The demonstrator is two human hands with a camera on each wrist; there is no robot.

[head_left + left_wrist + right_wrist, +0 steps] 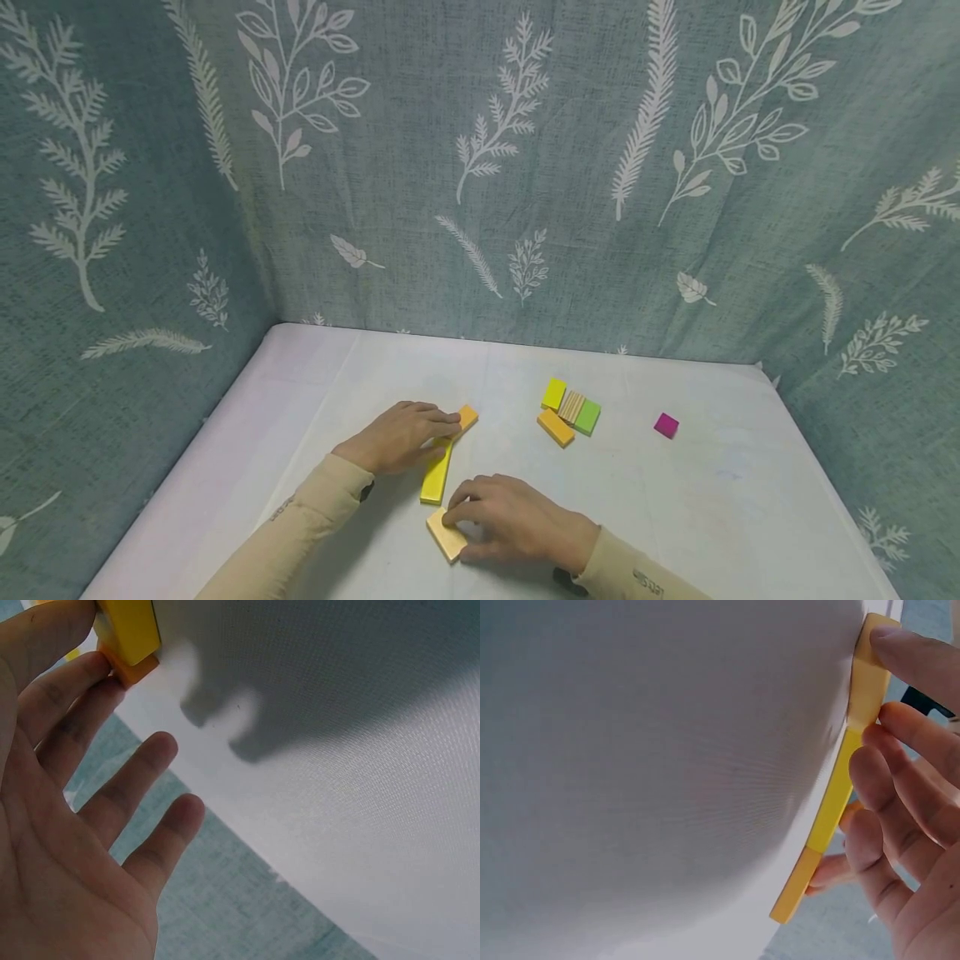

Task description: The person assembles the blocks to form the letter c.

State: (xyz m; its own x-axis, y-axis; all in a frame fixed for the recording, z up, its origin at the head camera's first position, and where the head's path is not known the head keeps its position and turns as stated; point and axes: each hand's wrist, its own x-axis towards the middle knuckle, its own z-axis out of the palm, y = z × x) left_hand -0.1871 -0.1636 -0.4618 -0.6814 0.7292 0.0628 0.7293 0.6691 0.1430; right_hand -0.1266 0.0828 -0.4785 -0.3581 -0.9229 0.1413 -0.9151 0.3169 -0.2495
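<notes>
My left hand touches a yellow block with its thumb and an orange block with its fingertips. Its other fingers spread away from the blocks in the left wrist view. The yellow and orange blocks lie end to end in a slanting line, clearly visible in the right wrist view. Thumb and index finger of my right hand pinch a light tan block by its ends, at the yellow block's near end. In the right wrist view the tan block appears to meet the yellow block.
Right of centre, a small yellow block, a striped piece, a green block and another orange block sit clustered. A magenta cube stands apart. Patterned cloth hangs behind and beside the white table.
</notes>
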